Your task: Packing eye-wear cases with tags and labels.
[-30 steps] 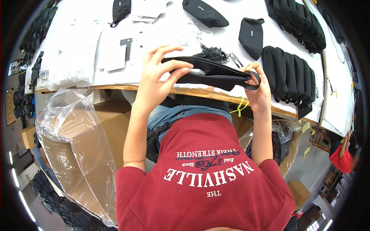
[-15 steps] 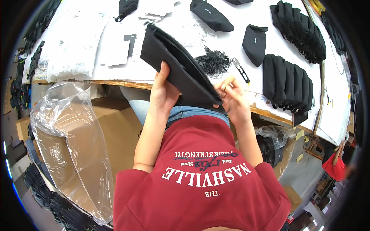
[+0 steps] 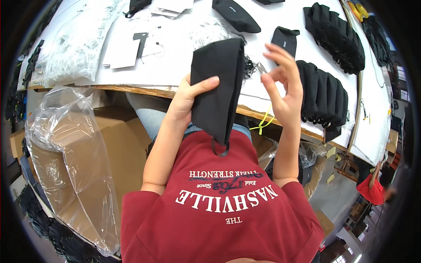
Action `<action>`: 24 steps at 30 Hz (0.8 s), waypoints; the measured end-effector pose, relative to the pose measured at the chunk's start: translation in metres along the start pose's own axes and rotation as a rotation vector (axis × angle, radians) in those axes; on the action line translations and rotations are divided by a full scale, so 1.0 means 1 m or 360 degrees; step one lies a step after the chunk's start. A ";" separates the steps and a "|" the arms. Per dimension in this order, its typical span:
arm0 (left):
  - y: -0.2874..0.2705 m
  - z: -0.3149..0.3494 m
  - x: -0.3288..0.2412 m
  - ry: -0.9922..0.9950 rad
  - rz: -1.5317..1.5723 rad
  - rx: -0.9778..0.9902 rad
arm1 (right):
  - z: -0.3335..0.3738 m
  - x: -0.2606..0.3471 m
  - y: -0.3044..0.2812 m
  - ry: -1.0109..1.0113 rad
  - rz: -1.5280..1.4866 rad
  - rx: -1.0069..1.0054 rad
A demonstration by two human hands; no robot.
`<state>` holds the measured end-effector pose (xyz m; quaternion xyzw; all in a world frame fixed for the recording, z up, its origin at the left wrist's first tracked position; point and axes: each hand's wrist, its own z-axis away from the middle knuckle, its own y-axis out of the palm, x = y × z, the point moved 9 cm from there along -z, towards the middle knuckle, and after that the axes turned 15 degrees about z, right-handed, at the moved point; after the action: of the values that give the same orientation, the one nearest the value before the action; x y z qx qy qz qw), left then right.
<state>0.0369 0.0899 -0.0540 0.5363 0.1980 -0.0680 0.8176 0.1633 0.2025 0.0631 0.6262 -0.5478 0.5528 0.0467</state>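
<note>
My left hand (image 3: 193, 96) grips a black fabric pouch (image 3: 215, 87) along its left side, thumb across the front. The pouch is held upright over the table's front edge, with a small black loop (image 3: 221, 152) hanging from its lower end. To its right my right hand (image 3: 286, 90) is raised with fingers apart, nothing visibly held. Beyond its thumb lie the thread snips (image 3: 262, 69), mostly hidden by the hand. Below it hangs a yellow-green cord (image 3: 262, 124). A tangle of black thread (image 3: 249, 67) peeks out behind the pouch.
Rows of black pouches (image 3: 322, 94) stand on the right of the white table, with loose pouches (image 3: 237, 16) farther back. White cards (image 3: 125, 55) and a plastic bag of small packets (image 3: 76, 48) lie left. Below is a plastic-covered carton (image 3: 74, 175). A person in red (image 3: 370, 188) is far right.
The pouch has turned more upright, its loop now showing at the bottom. My right hand has left the pouch's lower end and risen toward the snips, its fingers spreading.
</note>
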 end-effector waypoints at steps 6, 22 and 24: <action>0.015 0.004 0.011 -0.0085 -0.0144 -0.0010 | -0.027 0.014 0.007 -0.0244 0.0254 0.0141; -0.004 0.000 0.013 0.0054 -0.0014 -0.0184 | -0.015 0.012 0.022 -0.0115 0.0379 0.0252; -0.007 -0.004 0.011 0.0026 0.0076 -0.0178 | -0.008 0.019 0.036 -0.0112 0.0248 0.0496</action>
<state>0.0433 0.0911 -0.0658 0.4950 0.1951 -0.0329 0.8461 0.1277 0.1818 0.0611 0.6005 -0.5037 0.6106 -0.1132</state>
